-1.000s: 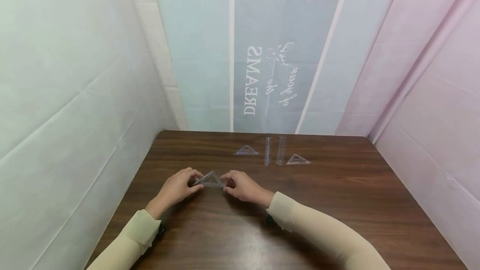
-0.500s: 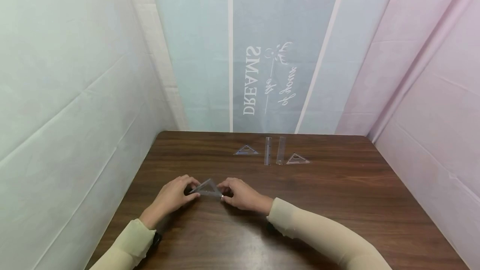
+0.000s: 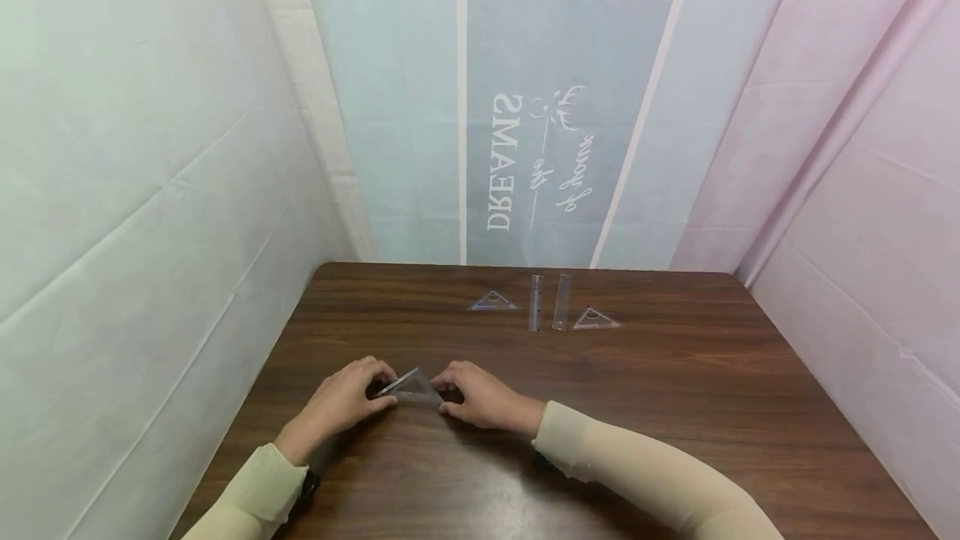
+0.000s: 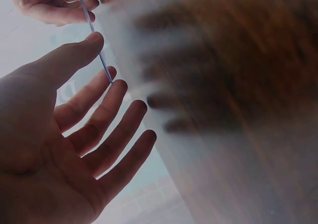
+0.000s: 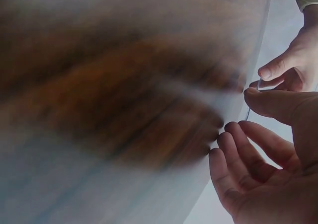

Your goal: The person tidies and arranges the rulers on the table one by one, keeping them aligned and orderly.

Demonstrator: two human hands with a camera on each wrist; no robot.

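Since only its corners are pinched, we judge the clear set square (image 3: 412, 396), left of centre in the lower frame, could slip if either hold slackens. Left hand (image 3: 347, 395), right hand (image 3: 483, 397): thumb-to-fingertip gaps narrow, its edge between; other fingers loose. Farther, right of centre: two straight rulers (image 3: 536, 303).

Set squares (image 3: 410, 397), three in number; straight rulers (image 3: 536, 303), two; left hand (image 3: 341, 397), one; right hand (image 3: 486, 397), one; sleeves (image 3: 645, 457), two; surface (image 3: 675, 373), one; lettered backdrop (image 3: 408, 107), one.
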